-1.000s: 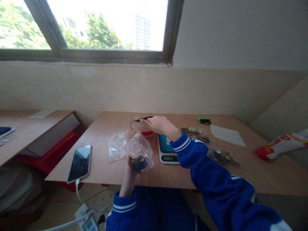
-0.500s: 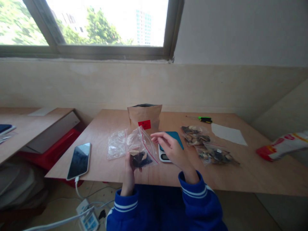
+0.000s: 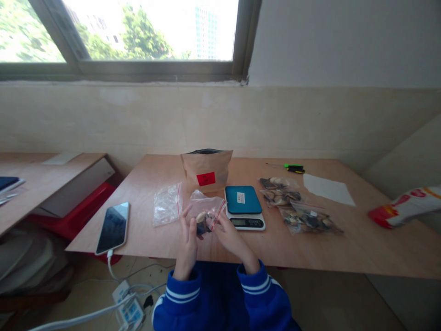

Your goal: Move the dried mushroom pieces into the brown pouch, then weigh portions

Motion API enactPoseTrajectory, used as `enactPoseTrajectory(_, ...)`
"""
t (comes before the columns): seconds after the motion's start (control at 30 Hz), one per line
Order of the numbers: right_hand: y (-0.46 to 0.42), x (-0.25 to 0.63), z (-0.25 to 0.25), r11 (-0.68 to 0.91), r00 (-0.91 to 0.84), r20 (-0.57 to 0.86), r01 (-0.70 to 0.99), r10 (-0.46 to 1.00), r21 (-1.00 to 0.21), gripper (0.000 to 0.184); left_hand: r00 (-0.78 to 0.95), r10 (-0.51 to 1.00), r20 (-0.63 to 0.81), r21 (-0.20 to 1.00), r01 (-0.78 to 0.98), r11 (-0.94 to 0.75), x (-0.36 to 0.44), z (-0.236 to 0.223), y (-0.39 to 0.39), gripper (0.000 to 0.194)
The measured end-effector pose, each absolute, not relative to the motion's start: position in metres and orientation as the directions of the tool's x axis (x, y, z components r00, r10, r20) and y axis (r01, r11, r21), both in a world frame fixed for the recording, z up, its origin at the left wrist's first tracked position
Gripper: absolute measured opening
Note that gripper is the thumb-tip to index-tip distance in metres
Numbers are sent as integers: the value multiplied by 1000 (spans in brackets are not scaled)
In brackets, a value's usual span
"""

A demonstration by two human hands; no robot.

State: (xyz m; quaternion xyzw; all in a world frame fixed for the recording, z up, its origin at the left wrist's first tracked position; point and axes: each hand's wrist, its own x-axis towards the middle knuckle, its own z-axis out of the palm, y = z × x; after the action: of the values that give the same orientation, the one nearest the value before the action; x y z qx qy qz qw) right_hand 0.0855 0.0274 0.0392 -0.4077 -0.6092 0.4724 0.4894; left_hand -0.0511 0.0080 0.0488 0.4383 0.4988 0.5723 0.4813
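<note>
A clear zip-lock bag (image 3: 206,208) with dark and pale dried slices in it is held over the table's front edge. My left hand (image 3: 188,241) is closed on its left side. My right hand (image 3: 231,235) grips the red-striped zip edge at the right. Just behind my right hand stands a kitchen scale (image 3: 245,208) with a blue top; nothing lies on it. Left of the held bag are flat, clear zip-lock bags (image 3: 167,205). A brown paper pouch (image 3: 207,168) with a red label stands upright behind, its top open.
Filled zip-lock bags (image 3: 306,219) lie right of the scale. Beyond them are a white paper sheet (image 3: 329,190), a green-and-black screwdriver (image 3: 294,168) and a red-white package (image 3: 403,209). A phone (image 3: 113,228) with a charging cable lies at the left edge.
My right hand has moved left and down from above the scale and taken hold of the bag's zip edge. The bag has tilted, and the scale is now uncovered.
</note>
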Motion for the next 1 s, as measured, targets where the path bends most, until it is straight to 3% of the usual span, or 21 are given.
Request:
enactPoseTrajectory(0.17, 30, 82, 26, 6, -68, 18, -175, 998, -985, 50, -78, 997, -1, 983, -182, -13, -60, 47, 11, 58)
enactPoseTrajectory(0.33, 25, 85, 37, -105, -80, -84, -302, 993, -947, 41, -63, 998, 30, 985, -166, -40, -59, 48, 14, 48)
enactPoseTrajectory(0.6, 24, 73, 34, -159, -45, -178, -688, 983, -708, 39, -20, 998, 61, 994, -95, -63, -49, 51, 14, 42)
enactPoseTrajectory(0.73, 28, 72, 27, -131, 21, -208, -714, 978, -688, 36, -24, 999, 36, 993, -108, -38, -46, 47, 16, 43)
enactPoseTrajectory(1.0, 25, 78, 28, -172, 8, -219, -590, 976, -789, 49, -78, 994, -76, 966, -254, 54, -47, 40, 18, 44)
